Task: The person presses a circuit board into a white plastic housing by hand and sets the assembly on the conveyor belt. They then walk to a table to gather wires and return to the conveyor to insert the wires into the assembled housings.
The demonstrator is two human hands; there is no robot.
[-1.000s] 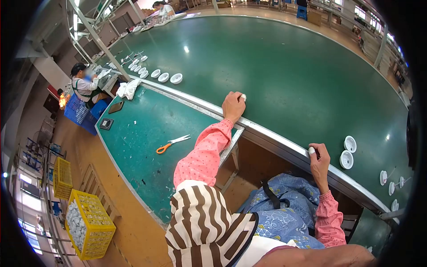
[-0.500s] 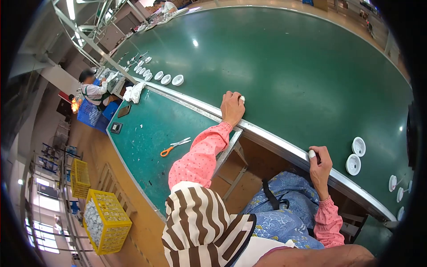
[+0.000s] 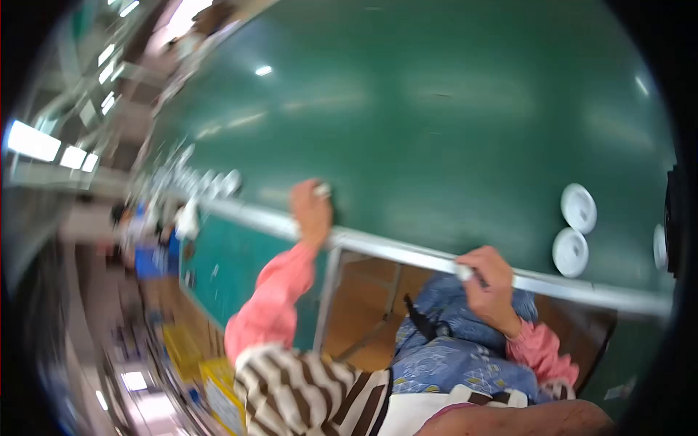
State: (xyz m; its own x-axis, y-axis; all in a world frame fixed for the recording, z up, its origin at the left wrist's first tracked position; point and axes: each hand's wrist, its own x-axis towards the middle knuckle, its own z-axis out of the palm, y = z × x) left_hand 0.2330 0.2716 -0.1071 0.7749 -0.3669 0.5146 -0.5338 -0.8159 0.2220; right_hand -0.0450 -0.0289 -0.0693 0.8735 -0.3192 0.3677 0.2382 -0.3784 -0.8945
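While my left hand point(image 3: 311, 211) rests on the metal rail point(image 3: 407, 252) at the edge of the green belt point(image 3: 436, 109), its fingers are curled over the top with a small white piece point(image 3: 322, 190) at the fingertips; the blur keeps me from telling how firmly I grip it. My left arm, in a pink sleeve point(image 3: 269, 305), reaches up and forward, bent at the elbow. My right hand point(image 3: 488, 280) is closed over the same rail further along, knuckles up, wrist dropping to my lap. Two white round cups point(image 3: 574, 231) sit on the belt just beyond that hand, one above the other. A blue patterned cloth point(image 3: 443, 349) covers my knees.
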